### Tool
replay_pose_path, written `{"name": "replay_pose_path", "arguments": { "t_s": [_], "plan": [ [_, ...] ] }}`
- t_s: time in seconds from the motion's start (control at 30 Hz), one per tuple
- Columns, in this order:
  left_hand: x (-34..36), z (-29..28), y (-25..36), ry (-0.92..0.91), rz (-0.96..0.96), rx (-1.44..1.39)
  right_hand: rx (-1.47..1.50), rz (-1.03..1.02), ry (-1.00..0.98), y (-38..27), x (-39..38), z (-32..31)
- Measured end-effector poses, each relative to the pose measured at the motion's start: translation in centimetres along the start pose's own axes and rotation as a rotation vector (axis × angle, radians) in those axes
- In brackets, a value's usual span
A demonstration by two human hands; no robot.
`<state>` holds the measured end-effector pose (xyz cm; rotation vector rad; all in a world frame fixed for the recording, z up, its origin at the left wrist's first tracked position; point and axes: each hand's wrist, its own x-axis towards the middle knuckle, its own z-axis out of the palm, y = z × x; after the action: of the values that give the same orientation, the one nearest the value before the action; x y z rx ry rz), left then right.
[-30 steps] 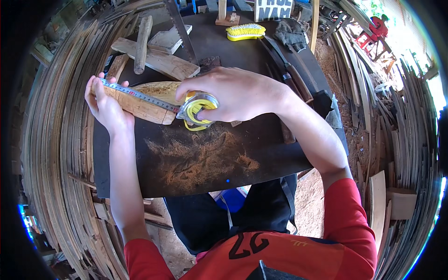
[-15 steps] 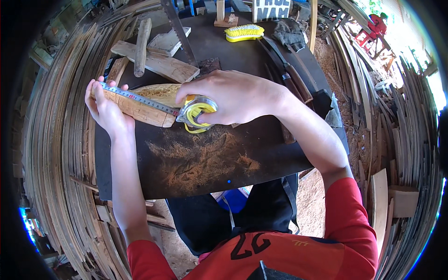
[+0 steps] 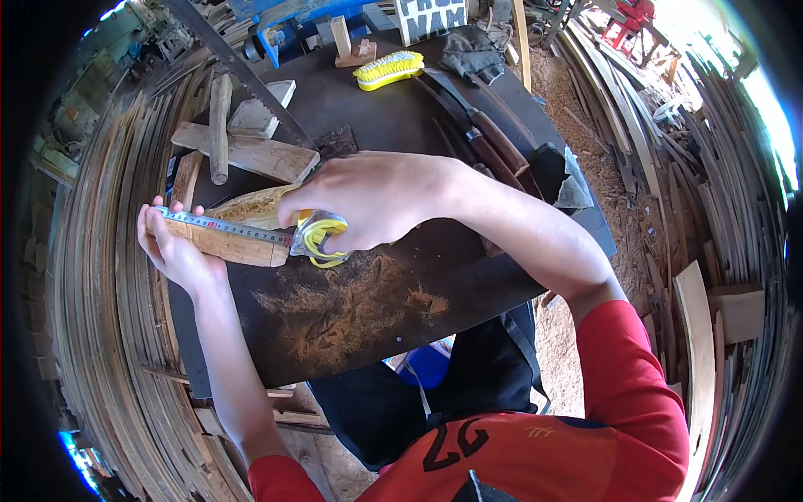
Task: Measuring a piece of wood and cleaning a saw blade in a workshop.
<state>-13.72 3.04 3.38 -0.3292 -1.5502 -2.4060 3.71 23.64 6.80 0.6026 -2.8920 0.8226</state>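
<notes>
A tape measure [image 3: 316, 238] with a yellow and clear case is gripped in my right hand [image 3: 381, 197]. Its blade [image 3: 242, 229] is drawn out to the left along the top of a pale wooden block [image 3: 238, 247]. At the block's left end, my left hand [image 3: 186, 255] wraps round the wood, its thumb by the tip of the blade. The case sits against the block's right end. Behind the block lies a second, rough yellowish piece of wood [image 3: 255, 206], partly hidden by my right hand.
Sawdust [image 3: 335, 309] is spread over the dark table [image 3: 468, 276] nearer me. Behind stand a handsaw [image 3: 242, 71], wood offcuts [image 3: 242, 152] and a yellow brush [image 3: 389, 70]. Wooden-handled tools [image 3: 498, 142] lie right of my right hand. Stacked wooden strips [image 3: 109, 259] flank the table.
The view has shifted, so the table and tools appear turned and moved left. Both hands keep their hold, with the blade still stretched along the block.
</notes>
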Motion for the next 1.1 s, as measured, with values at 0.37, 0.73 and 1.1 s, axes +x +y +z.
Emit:
{"name": "replay_pose_path", "arguments": {
  "t_s": [0.37, 0.73, 1.1],
  "plan": [
    [-0.33, 0.25, 0.24, 0.014, -0.001, -0.009, 0.01, 0.032, -0.05, -0.28, 0.11, -0.18],
    [-0.27, 0.3, 0.36, 0.02, 0.0, 0.001, 0.04, 0.036, -0.079, -0.15, 0.22, -0.18],
    [-0.42, 0.42, 0.6, 0.016, -0.002, 0.009, 0.034, 0.006, -0.07, -0.04, 0.21, -0.09]
  ]
}}
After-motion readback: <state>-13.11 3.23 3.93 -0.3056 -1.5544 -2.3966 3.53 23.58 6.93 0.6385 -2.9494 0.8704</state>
